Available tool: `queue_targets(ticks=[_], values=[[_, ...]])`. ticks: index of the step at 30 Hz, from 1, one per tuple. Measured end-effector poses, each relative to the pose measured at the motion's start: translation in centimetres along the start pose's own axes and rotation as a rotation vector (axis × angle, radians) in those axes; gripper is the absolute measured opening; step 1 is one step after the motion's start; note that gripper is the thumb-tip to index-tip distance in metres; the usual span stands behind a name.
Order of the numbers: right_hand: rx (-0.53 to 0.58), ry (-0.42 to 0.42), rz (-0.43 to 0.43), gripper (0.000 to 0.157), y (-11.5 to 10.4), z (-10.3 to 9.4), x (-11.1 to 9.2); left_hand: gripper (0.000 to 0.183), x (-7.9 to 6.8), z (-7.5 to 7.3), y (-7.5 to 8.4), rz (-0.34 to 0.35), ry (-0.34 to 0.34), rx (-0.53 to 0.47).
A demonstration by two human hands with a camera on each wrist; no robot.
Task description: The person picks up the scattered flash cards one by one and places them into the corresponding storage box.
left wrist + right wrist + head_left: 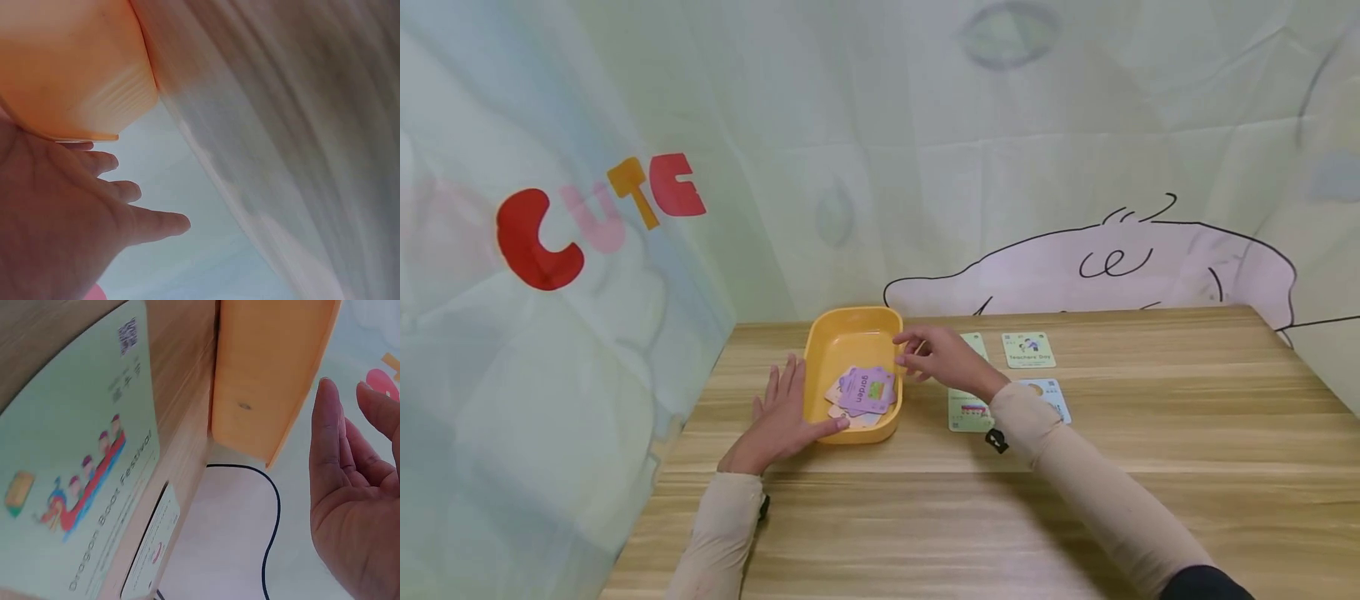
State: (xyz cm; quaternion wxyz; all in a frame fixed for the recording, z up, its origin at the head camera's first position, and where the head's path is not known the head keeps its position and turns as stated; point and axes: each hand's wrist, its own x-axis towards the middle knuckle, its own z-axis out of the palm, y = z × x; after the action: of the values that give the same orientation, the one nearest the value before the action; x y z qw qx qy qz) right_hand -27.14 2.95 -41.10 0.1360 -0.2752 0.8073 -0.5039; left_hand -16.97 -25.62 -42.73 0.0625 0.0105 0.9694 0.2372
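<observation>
A yellow plastic tray (846, 346) stands on the table, with several picture cards heaped toward its near end. Uppermost among them is a purple "garden" card (867, 389). My left hand (778, 425) rests against the tray's left side, fingers spread and straight, thumb reaching over the near rim. Beside the right rim hovers my right hand (943, 357), its fingers loosely bent and nothing held in them. In the right wrist view those fingertips (327, 394) appear close to the tray's edge; contact cannot be told.
Right of the tray lie a green "Dragon Boat Festival" card (81, 456), a "Teachers' Day" card (1028, 350), a light blue card (1054, 398) and another green card (976, 342), partly hidden by my right arm. A printed curtain (820, 208) hangs behind the wooden table (895, 525).
</observation>
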Motion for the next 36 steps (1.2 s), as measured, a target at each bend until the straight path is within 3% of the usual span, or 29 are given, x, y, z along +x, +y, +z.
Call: queue_targets(ticks=[18,29,36], values=[[0.000,0.033,0.046,0.038,1.0,-4.5,-4.4,0.131,0.1,-0.2,0.1,-0.013,-0.014,0.009],[-0.067,0.044,0.028,0.042,2.4,-6.1,-6.7,0.132,0.1,0.0,-0.2,-0.006,-0.008,0.006],[-0.137,0.082,0.063,0.041,3.1,-7.2,-8.1,0.131,0.1,0.0,-0.1,-0.002,-0.003,0.003]])
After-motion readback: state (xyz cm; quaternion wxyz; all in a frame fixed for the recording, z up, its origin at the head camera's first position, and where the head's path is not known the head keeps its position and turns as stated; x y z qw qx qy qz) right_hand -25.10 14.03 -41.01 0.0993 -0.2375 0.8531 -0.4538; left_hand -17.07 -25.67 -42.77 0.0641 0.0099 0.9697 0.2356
